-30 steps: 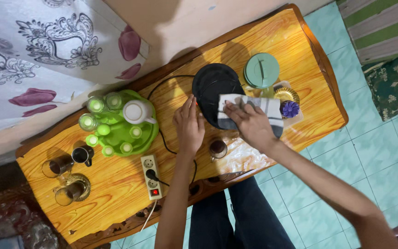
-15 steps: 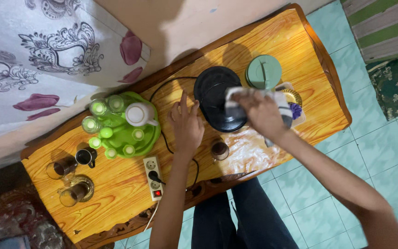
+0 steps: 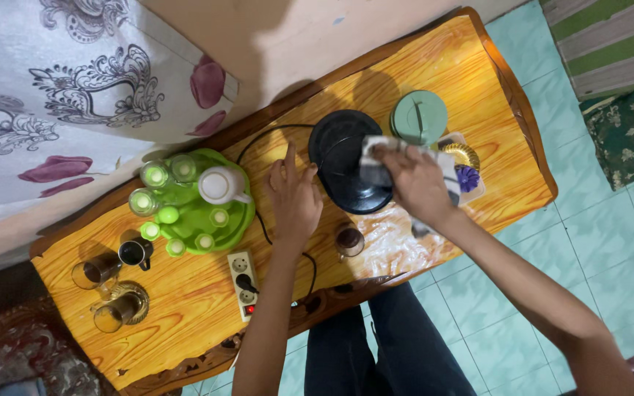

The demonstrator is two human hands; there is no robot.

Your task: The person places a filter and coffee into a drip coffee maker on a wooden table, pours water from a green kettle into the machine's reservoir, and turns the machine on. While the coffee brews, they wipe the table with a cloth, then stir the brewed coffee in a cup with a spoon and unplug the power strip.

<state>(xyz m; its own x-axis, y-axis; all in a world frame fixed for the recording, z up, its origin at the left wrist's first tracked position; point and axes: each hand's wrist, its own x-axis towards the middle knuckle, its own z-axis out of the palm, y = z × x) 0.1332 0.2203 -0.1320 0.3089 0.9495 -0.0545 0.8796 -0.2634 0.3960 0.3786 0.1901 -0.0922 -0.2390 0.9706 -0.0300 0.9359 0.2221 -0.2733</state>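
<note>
Fingers (image 3: pixel 394 155) of our right hand (image 3: pixel 420 187) pinch folded white cloth (image 3: pixel 373 163), pressing it on black round appliance (image 3: pixel 346 165) at counter (image 3: pixel 185 323) middle. Left hand (image 3: pixel 295 198) flat, fingers spread, empty, resting on counter beside appliance. We judge wiping step in hand; next move calls for steady sweep across black top, left hand bracing.

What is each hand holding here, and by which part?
Right hand bunches a white cloth in its fingers over the black appliance. Left hand lies flat, holding nothing.
</note>
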